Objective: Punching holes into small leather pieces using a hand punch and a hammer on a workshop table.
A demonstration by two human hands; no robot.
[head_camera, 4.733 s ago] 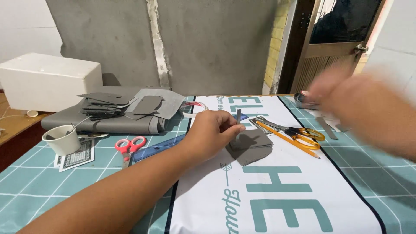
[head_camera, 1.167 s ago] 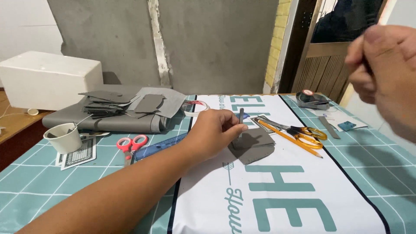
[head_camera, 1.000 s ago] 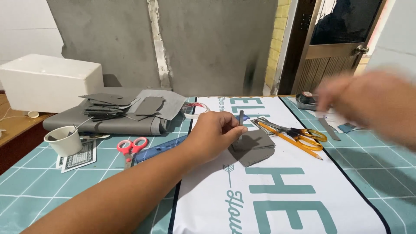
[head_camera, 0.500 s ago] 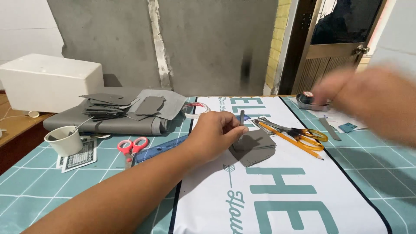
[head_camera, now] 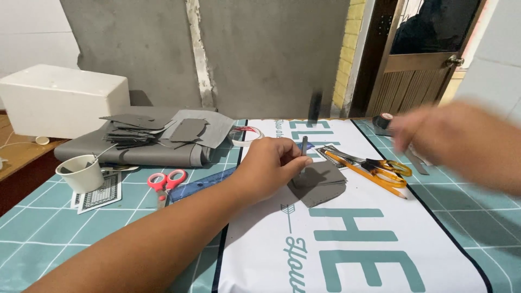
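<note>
A: Where the left hand (head_camera: 271,168) rested at the centre of the frame, what did it hold?

B: Its fingers were curled shut around a thin dark tool (head_camera: 304,149), held upright, the tip meeting a grey cut piece (head_camera: 320,184) that lay flat on the white printed sheet (head_camera: 369,255).

A: And the right hand (head_camera: 456,141)?

B: It hung blurred at the right of the frame, above the sheet's edge and the teal tiled tablecloth (head_camera: 477,217). I could not tell whether it was open or closed, nor whether it held anything.

A: What lay just beside the grey piece?

B: To its right, 1 pair of orange-handled scissors (head_camera: 380,165) and a yellow pencil (head_camera: 369,176). To its left, 1 pair of red-handled scissors (head_camera: 163,182) and a blue ruler (head_camera: 209,182).

A: And in the left of the frame?

B: A white paper cup (head_camera: 84,173), a stack of grey cut pieces (head_camera: 133,133) on a grey roll of material (head_camera: 141,154), and a white box (head_camera: 59,100) in the upper left.
</note>
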